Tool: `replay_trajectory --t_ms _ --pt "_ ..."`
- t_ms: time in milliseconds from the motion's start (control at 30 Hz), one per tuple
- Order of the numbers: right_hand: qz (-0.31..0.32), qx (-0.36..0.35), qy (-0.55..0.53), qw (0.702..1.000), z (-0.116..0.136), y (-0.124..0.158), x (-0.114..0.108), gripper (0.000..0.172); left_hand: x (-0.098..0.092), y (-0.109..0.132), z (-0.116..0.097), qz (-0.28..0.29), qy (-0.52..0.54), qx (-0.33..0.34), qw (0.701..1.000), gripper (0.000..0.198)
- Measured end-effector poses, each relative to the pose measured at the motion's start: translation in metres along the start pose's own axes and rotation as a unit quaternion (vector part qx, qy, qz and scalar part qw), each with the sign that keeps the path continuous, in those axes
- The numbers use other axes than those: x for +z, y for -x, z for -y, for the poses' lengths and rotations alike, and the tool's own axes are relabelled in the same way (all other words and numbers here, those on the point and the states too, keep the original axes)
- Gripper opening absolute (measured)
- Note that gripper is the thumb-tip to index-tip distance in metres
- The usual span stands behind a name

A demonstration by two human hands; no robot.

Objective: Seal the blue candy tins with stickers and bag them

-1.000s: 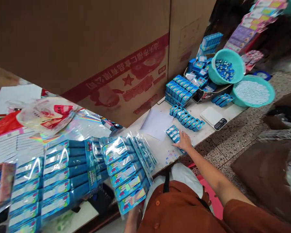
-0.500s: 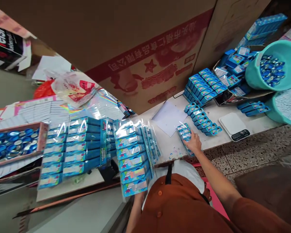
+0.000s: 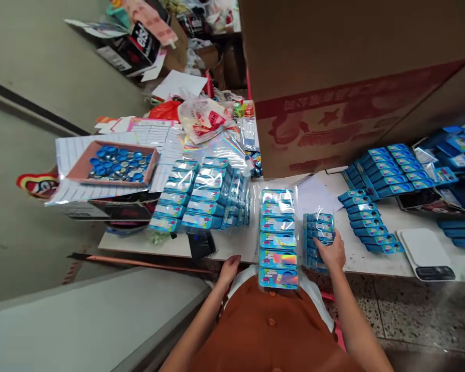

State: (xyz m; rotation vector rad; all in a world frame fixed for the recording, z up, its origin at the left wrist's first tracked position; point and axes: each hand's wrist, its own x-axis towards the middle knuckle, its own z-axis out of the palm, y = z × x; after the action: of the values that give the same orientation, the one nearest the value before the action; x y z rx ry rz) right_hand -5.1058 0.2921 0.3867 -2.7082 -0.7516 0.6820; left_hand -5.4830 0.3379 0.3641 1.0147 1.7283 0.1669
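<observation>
My right hand (image 3: 331,253) grips a clear packet of small blue boxes (image 3: 318,235) at the near edge of the white table (image 3: 372,261). Just left of it lies a longer clear packet of blue boxes (image 3: 278,237), overhanging the table edge toward my orange shirt. My left hand (image 3: 229,268) rests at the table edge beside that long packet, fingers curled down, holding nothing that I can see. Further left sits a stack of more wrapped blue packets (image 3: 201,199).
Rows of loose blue boxes (image 3: 370,227) and a white scale (image 3: 426,253) lie to the right. A big brown carton (image 3: 356,77) stands behind. A pink tray of blue caps (image 3: 116,163) and papers sit at the left; a grey ledge (image 3: 81,320) runs below.
The view swung left. My right hand pulled the small packet toward me. My left hand let go of the long packet, which now lies on the table.
</observation>
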Motion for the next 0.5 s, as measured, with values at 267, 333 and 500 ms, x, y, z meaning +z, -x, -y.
replay_trajectory --t_ms 267,333,500 --pt "-0.007 0.046 0.031 0.998 -0.003 0.007 -0.006 0.095 -0.009 -0.004 0.047 -0.017 0.087 -0.039 0.995 0.042" --pt "-0.011 0.066 0.041 0.997 -0.012 0.007 -0.001 0.097 -0.012 0.001 0.055 -0.024 0.092 -0.048 0.994 0.041" --pt "-0.056 0.052 0.065 0.995 -0.038 0.006 0.026 0.097 -0.017 0.019 0.067 -0.072 0.074 -0.077 0.992 0.032"
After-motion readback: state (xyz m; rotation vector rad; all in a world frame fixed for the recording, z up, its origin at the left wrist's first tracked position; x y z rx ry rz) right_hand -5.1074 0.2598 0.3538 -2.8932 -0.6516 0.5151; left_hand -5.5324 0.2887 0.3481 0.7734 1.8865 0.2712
